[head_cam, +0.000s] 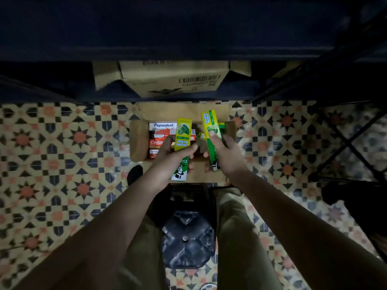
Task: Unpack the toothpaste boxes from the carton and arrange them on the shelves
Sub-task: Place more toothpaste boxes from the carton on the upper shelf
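1. Two green-yellow Darlie Double Action toothpaste boxes are held above the open carton (139,141): one Darlie box (182,141) is gripped by the left hand (173,155), the other Darlie box (212,135) by the right hand (225,155).
2. Left hand: fingers curled round the box middle, thumb across its face. Right hand: fingers wrapped round the lower half of its box, thumb pressed on the front.
3. Beyond the left hand's knuckles, a Pepsodent box (163,126) and red Colgate boxes (156,142) are left in the carton.
4. Further ahead of both hands, a second carton (173,78) is seen on the dark shelf (62,49).
5. Risk, judged: each box is gripped one-handed off its centre, so a box could swing or slip on the lift; dim light could cause a knock on the shelf edge.
6. A black stool (186,239) sits below the wrists, on the patterned tile floor (52,164).
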